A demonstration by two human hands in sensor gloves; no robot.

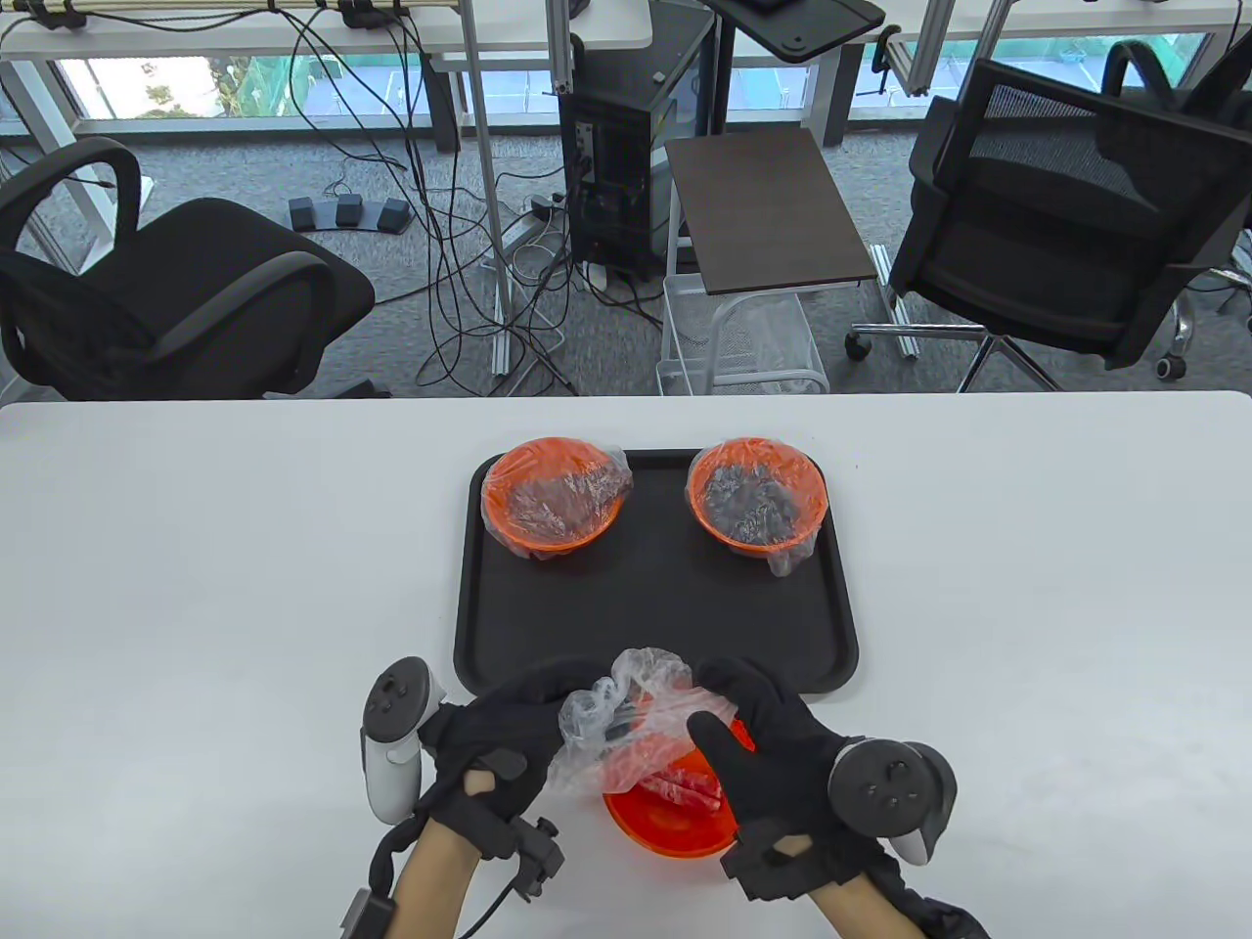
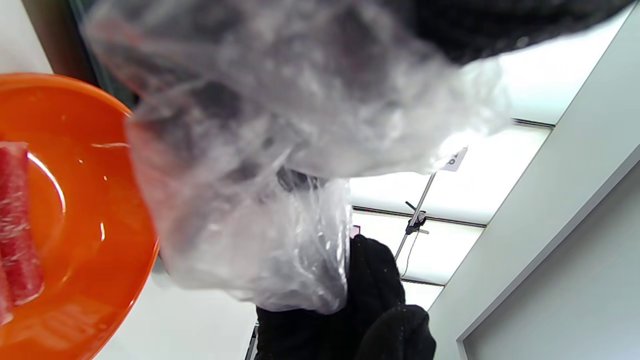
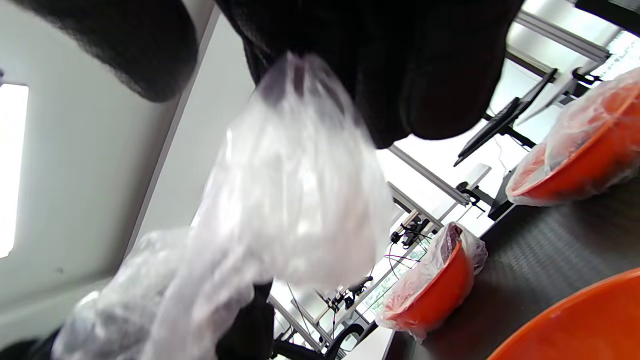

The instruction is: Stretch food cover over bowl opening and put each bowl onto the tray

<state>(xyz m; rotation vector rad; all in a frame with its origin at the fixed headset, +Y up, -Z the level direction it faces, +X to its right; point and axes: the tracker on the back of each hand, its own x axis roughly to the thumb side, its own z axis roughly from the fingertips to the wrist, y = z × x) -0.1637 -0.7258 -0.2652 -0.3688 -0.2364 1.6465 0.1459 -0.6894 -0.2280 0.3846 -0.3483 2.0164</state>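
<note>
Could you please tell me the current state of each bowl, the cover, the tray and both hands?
Left bowl: covered, on tray.
Right bowl: covered, on tray.
Near bowl: uncovered, on table.
Food cover: held over near bowl.
Tray: holds two bowls.
Left hand: grips cover.
Right hand: grips cover.

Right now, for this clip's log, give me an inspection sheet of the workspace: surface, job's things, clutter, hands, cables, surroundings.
Surface: white table, with a black tray at its middle.
Job's things: two covered orange bowls, left covered bowl and right covered bowl, stand at the tray's far end. An uncovered bowl holding red pieces sits on the table in front of the tray. A clear food cover is held above it, not yet over the rim.
Clutter: nothing seen on the table.
Hands: left hand and right hand both grip the food cover.
Cables: tangled cables on the floor behind the table.
Surroundings: two office chairs, a computer tower, a side table.
</note>
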